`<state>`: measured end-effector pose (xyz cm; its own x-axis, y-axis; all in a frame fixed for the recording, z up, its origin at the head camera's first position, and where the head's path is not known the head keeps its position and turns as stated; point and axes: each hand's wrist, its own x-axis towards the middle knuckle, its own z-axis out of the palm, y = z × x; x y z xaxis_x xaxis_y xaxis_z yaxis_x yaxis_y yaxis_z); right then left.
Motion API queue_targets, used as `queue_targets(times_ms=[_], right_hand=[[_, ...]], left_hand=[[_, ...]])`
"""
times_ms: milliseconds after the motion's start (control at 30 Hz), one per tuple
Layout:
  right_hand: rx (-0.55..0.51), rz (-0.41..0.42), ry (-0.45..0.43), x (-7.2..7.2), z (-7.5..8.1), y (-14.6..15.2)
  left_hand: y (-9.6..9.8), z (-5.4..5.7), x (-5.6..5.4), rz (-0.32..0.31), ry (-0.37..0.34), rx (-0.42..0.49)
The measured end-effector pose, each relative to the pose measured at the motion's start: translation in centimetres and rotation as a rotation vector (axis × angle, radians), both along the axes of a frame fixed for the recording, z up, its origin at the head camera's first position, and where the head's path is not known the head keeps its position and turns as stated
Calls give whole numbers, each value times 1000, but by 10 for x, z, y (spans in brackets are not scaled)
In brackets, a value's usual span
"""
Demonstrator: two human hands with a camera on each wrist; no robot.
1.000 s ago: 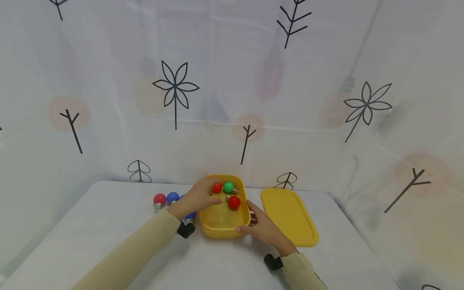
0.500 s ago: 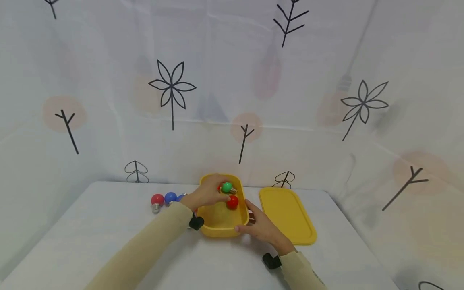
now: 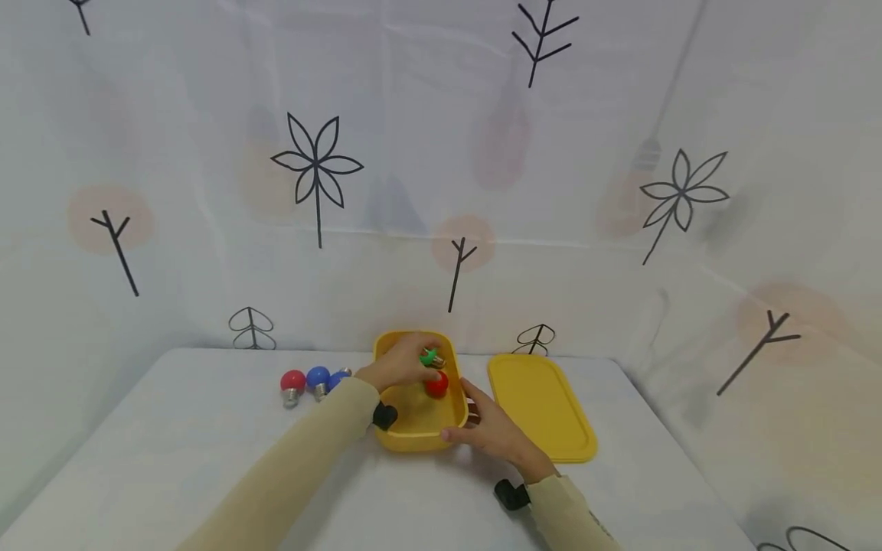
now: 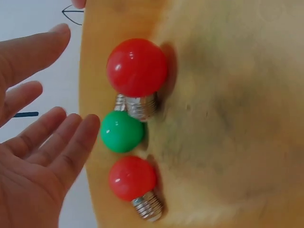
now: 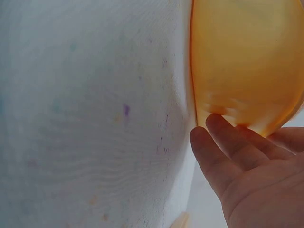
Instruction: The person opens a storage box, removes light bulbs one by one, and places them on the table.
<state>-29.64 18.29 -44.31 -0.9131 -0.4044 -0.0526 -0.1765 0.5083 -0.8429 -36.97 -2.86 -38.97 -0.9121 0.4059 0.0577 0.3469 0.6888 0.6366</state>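
A yellow plastic box (image 3: 408, 443) stands near the back of the table with a green light bulb (image 3: 429, 358) and two red bulbs in it. Over its back part reaches my left hand (image 3: 402, 361), which hides one red bulb (image 4: 133, 179) from the head view. In the left wrist view its fingers (image 4: 71, 147) are spread beside the bulbs, holding nothing. The other red bulb (image 3: 437, 384) lies just by the thumb. My right hand (image 3: 498, 432) rests against the box's right front corner, its fairly straight fingertips (image 5: 216, 123) touching the outer wall.
To the left of the box, partly behind the left sleeve, lie a red bulb (image 3: 292, 381), a blue bulb (image 3: 318, 377) and another blue one (image 3: 338, 380). A yellow lid (image 3: 544, 409) lies flat on the right. Behind the table hangs a patterned white cloth (image 3: 386, 291).
My left hand has moved right, further over the box, and now covers the rear red bulb and part of the green one. The right hand stays at the corner.
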Motion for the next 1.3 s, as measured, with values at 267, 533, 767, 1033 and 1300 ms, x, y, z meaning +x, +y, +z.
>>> queue_targets(times_ms=[267,533,767,1033,1300], right_hand=[[-3,5,16,0,-1,-2],[-4,2,4,2,0,-4],[-6,-4,-12,2,0,-4],[-3,-10,-6,2,1,-3],[1,1,4,3,2,-2]], left_hand=[[3,-11,-4,-7,-117,50],[7,-26,-5,42,-208,87],[10,-33,-2,86,-257,136],[12,-38,-5,85,-236,119],[13,-37,-4,81,-240,124]])
